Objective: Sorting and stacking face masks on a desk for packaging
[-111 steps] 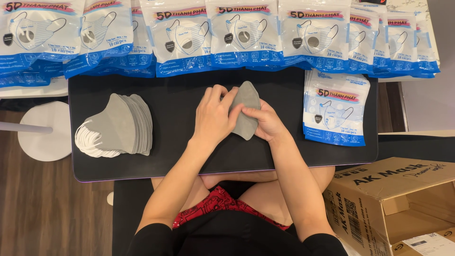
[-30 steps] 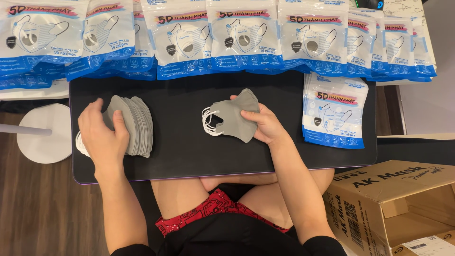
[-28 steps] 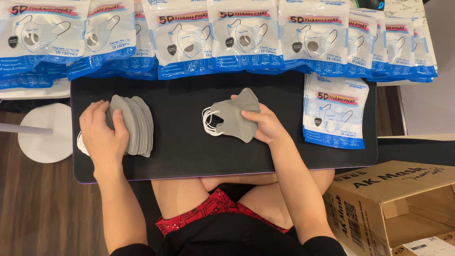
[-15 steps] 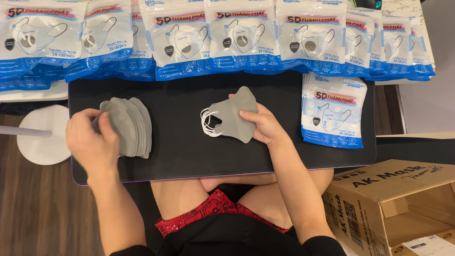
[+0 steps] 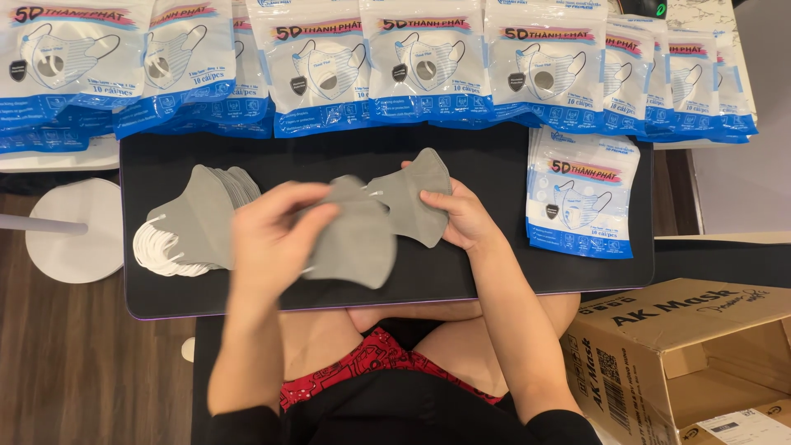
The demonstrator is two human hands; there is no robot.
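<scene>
While the black table [image 5: 511, 272] lies across the person's lap, blue mask packs [image 5: 428, 70] line its 12 o'clock edge, close to reach. A fanned grey stack [image 5: 198, 222] sits at 9 o'clock, easy to pick from. The left hand [image 5: 268, 239] is closed on one grey mask [image 5: 350, 243], near the middle. The right hand [image 5: 465, 218] is closed on a bunch [image 5: 412, 194], just beside it.
</scene>
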